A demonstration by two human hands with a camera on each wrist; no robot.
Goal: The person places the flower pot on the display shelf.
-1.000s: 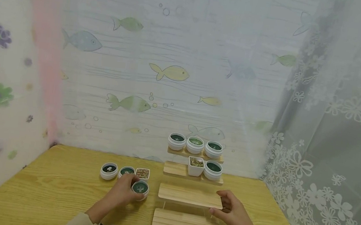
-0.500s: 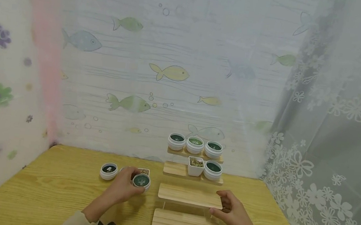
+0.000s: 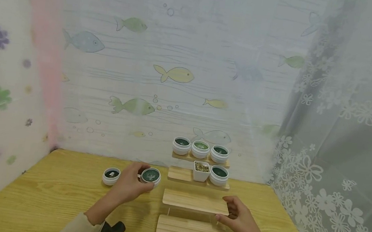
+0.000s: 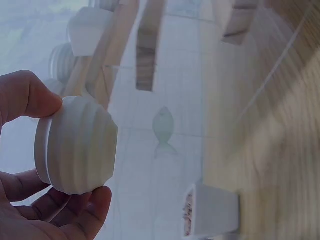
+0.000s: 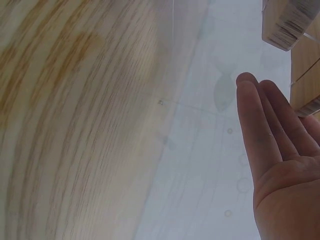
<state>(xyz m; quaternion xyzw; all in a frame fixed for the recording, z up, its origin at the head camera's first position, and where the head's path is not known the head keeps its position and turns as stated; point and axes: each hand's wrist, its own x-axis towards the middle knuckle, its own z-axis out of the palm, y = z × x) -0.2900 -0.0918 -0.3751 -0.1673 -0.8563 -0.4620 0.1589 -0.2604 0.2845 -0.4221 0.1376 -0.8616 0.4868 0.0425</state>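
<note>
My left hand [image 3: 129, 186] grips a small round white pot [image 3: 151, 176] above the table, thumb on one side and fingers on the other. The pot has a dark green filling with a pale pattern on top; ribbed sides show on the white pot [image 4: 82, 145] in the left wrist view. My right hand [image 3: 241, 219] holds the right end of a bare wooden shelf [image 3: 194, 201] on a stepped display stand, thumb at the front edge. In the right wrist view several fingers of the right hand [image 5: 280, 150] extend nearly straight beside the boards.
Three round pots, including a light green one [image 3: 200, 149], stand on the top shelf. Below are a square pot [image 3: 201, 171] and a round pot [image 3: 218, 175]. The lowest shelf [image 3: 192, 230] is bare. Another round pot [image 3: 111, 175] sits left on the table [image 3: 45, 188].
My left hand has lifted the round pot off the table and carried it away from me and slightly right, covering the pots behind. My right hand has stayed at the shelf.
</note>
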